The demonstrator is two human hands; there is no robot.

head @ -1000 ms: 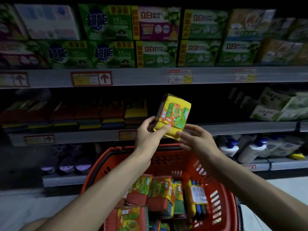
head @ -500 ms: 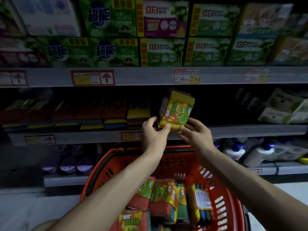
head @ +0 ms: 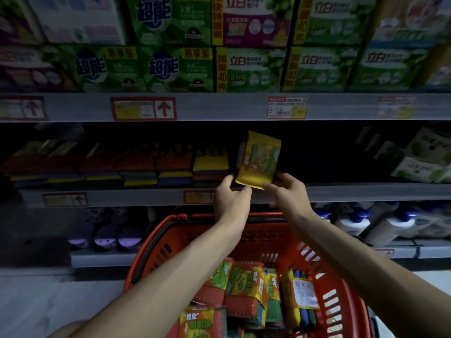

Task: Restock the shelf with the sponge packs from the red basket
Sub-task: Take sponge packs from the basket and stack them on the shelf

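At eleven o'clock, green boxes (head: 163, 69) read 超能 with a yellow 惠享装 banner. At one o'clock, 立白 boxes (head: 253, 71) carry a yellow strip, 加量40克. A shelf tag (head: 144, 109) at ten o'clock shows an up arrow. At six o'clock a basket sponge pack (head: 199, 323) reads 煌欣; the held sponge pack (head: 258, 162) at centre shows the same, fainter

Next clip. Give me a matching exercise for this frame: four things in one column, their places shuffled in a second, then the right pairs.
1 held sponge pack
2 green boxes
3 white bottles
4 red basket

A top shelf
B nearest the camera, lowest in view
C between left hand and right hand, at middle shelf
D bottom shelf, right side

Pairs: 1-C, 2-A, 3-D, 4-B
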